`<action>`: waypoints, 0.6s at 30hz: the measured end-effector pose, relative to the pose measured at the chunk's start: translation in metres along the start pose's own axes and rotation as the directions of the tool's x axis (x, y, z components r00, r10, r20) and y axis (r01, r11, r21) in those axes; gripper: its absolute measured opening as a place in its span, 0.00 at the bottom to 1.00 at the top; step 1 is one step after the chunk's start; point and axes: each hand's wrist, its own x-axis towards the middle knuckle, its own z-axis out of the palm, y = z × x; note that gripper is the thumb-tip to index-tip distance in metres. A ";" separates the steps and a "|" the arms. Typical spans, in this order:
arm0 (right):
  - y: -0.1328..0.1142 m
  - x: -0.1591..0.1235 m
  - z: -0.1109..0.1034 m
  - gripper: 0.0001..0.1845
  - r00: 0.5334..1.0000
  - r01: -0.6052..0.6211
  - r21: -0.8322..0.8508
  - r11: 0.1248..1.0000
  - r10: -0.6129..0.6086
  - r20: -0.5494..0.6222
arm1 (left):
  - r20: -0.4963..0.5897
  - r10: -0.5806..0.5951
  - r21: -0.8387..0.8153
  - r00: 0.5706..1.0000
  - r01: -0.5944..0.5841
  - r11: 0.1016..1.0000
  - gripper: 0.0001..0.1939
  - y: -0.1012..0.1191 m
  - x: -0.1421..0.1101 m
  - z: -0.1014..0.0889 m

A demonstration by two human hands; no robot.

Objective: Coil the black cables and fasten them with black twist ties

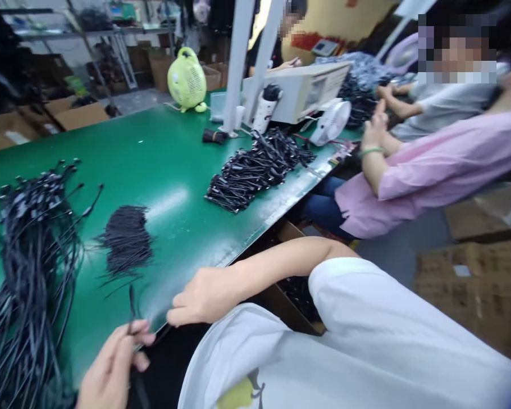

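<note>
My left hand (114, 363), at the bottom near the table edge, pinches a black cable (132, 298). One end of the cable stands up above the fingers, and a dark length hangs below them. My right hand (208, 295) is closed at the table edge, its fingertips pointing towards the left hand. What they grip, if anything, is too blurred to make out. Just beyond my left hand lies a flat pile of short black ties or wires (128, 238). To the left, a large bundle of black cables with connectors (34, 261) hangs over the green table (170, 165).
Another heap of black cables (255, 167) lies along the right edge. Behind it stand a bottle (264, 111), a white fan (332, 122) and a boxy machine (302, 88). A green fan (186, 79) sits farther back. Co-workers sit at right, near cardboard boxes (472, 289).
</note>
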 end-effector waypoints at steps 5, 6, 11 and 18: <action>0.025 -0.013 -0.023 0.16 0.970 -0.139 -0.018 0.990 0.132 -0.203 | 0.162 0.005 -0.035 0.987 0.000 0.999 0.18 0.014 0.010 0.045; 0.033 -0.015 -0.025 0.17 0.966 -0.164 -0.013 0.986 0.158 -0.207 | 0.190 -0.034 -0.061 0.981 0.047 0.997 0.19 0.020 0.008 0.049; 0.058 -0.031 -0.019 0.20 0.878 -0.378 0.125 0.918 0.398 -0.267 | 0.416 -0.131 -0.306 0.900 0.274 0.912 0.20 0.055 -0.003 0.063; 0.090 -0.046 0.047 0.25 0.870 -0.290 0.304 0.907 0.382 -0.310 | 0.260 -0.105 -0.820 0.960 0.277 0.501 0.16 0.025 0.015 0.053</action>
